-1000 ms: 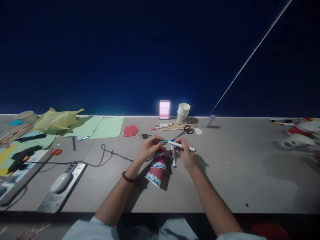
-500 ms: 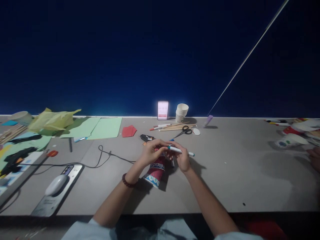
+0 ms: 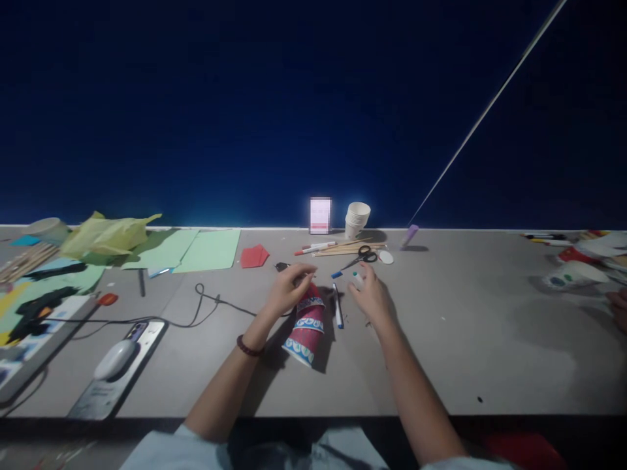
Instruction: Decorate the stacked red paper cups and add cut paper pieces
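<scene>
A red paper cup [image 3: 306, 325] with blue-and-white bands stands tilted on the grey table [image 3: 465, 339], wide mouth toward me. My left hand [image 3: 288, 288] is curled over its upper end. My right hand [image 3: 373, 299] is just right of the cup, fingers closed round a white marker [image 3: 358, 279] with a teal tip. Only the marker's end shows past the fingers. A blue-capped marker [image 3: 337, 307] lies on the table between my hands, and a small blue cap [image 3: 336, 275] lies just beyond it.
Behind the hands lie black scissors [image 3: 365, 255], wooden sticks [image 3: 349, 248], a red marker [image 3: 313, 249], a stack of white cups [image 3: 357, 219] and red paper [image 3: 254, 256]. Green sheets [image 3: 206, 250], a black cable [image 3: 215, 301] and a mouse [image 3: 116, 358] are left. Another person's hand [image 3: 618, 308] is far right.
My hands have drawn apart. The right hand moved right and turned the marker from lying crosswise to pointing away from me. The left hand stays on the cup.
</scene>
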Demonstrator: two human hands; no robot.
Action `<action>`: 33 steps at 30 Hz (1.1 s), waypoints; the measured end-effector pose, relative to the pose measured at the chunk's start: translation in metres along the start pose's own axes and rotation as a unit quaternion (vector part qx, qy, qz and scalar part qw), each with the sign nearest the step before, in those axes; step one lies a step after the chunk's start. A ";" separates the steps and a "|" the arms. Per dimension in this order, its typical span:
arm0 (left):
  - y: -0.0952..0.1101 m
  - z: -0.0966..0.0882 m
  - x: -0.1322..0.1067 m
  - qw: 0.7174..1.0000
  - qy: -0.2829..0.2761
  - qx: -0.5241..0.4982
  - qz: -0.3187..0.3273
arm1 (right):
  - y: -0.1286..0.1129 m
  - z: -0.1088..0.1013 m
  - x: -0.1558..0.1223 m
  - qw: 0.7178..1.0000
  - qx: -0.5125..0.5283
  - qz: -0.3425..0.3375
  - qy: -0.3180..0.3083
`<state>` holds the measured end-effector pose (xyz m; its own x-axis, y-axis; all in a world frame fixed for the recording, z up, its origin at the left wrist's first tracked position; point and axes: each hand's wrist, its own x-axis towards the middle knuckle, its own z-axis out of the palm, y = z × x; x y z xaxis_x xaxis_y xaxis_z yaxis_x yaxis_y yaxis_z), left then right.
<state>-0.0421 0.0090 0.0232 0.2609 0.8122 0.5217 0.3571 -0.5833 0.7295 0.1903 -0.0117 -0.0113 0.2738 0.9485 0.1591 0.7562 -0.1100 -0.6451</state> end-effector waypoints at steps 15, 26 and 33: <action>-0.006 0.003 -0.002 0.997 0.002 0.070 -0.015 | -0.029 0.011 -0.016 0.987 -0.134 -0.073 -0.041; -0.006 0.006 -0.005 0.997 -0.013 0.069 -0.030 | -0.023 0.016 -0.016 0.989 -0.003 -0.085 -0.121; 0.015 0.011 -0.008 0.996 -0.071 0.039 -0.049 | -0.029 0.020 -0.017 0.910 0.407 -0.078 0.022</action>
<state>-0.0291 -0.0061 0.0250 0.3442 0.8595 0.3779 0.4536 -0.5046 0.7346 0.1517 -0.0186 -0.0097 0.2382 0.9191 0.3139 0.1030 0.2975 -0.9491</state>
